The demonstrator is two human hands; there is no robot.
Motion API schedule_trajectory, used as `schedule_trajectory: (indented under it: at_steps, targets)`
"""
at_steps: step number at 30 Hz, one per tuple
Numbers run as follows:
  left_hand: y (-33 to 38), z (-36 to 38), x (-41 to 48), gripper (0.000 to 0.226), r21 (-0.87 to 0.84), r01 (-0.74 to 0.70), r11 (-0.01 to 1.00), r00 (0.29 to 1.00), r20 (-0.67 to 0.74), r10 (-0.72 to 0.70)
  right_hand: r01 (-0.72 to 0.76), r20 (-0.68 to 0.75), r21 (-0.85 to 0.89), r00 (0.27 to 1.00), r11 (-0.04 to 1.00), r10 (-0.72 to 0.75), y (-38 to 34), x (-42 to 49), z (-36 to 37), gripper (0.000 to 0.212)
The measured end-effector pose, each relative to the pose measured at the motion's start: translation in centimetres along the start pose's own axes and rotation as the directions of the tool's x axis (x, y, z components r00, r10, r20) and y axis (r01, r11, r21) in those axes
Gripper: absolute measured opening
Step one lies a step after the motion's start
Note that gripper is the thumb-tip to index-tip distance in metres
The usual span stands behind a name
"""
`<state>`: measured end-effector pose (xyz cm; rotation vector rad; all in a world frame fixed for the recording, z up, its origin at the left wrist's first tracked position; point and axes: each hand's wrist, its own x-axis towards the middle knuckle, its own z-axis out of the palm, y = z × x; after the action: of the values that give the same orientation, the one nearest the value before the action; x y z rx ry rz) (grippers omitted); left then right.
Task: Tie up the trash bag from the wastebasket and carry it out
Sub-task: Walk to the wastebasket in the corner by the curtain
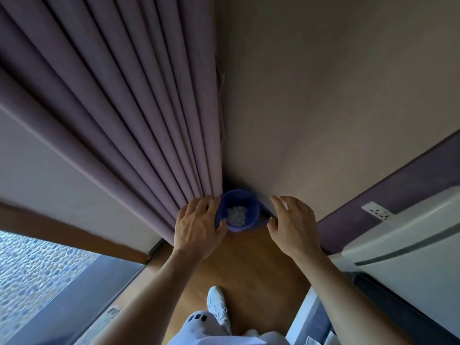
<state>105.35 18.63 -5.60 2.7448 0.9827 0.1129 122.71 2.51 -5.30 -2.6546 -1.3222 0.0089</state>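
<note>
- The wastebasket (239, 213) stands on the wooden floor (251, 265) in the corner, its blue trash bag (251, 207) lining it and folded over the rim; pale crumpled scraps (236, 213) lie at the bottom.
- Its mouth faces straight up toward the camera, so the bag's long axis runs vertically, and I judge it must be lifted upward, not sideways.
- The left hand (198, 226) is the nearer one: fingers spread, thumb just at or touching the bag's left rim, gripping nothing that I can see.
- The right hand (292, 224) hovers just beside the right rim, fingers spread and loosely curved, empty, apart from the bag by a small gap.
- The basket lies between the two hands and slightly ahead of them, so gathering the rim calls for both to close inward.
- The pleated curtain (129, 120) brushes the basket's left side behind the left hand; the plain wall (323, 108) backs it on the right.
</note>
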Motion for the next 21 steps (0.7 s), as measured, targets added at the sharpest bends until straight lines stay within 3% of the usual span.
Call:
schedule_trajectory:
  at_steps: [11, 21]
  targets:
    - [-4.9, 4.4, 2.3, 0.062, -0.011, 0.091, 0.996, 0.994, 0.066, -0.090, -0.019, 0.025, -0.013, 0.999, 1.000, 0.019, 0.2, 2.0, 4.2, 0.054]
    - [-5.1, 7.9, 3.2, 0.059, 0.002, 0.128, 0.992, 0.989, 0.071, -0.128, -0.001, 0.043, 0.032, 0.999, 0.999, -0.001, 2.1, 3.4, 8.5, 0.052]
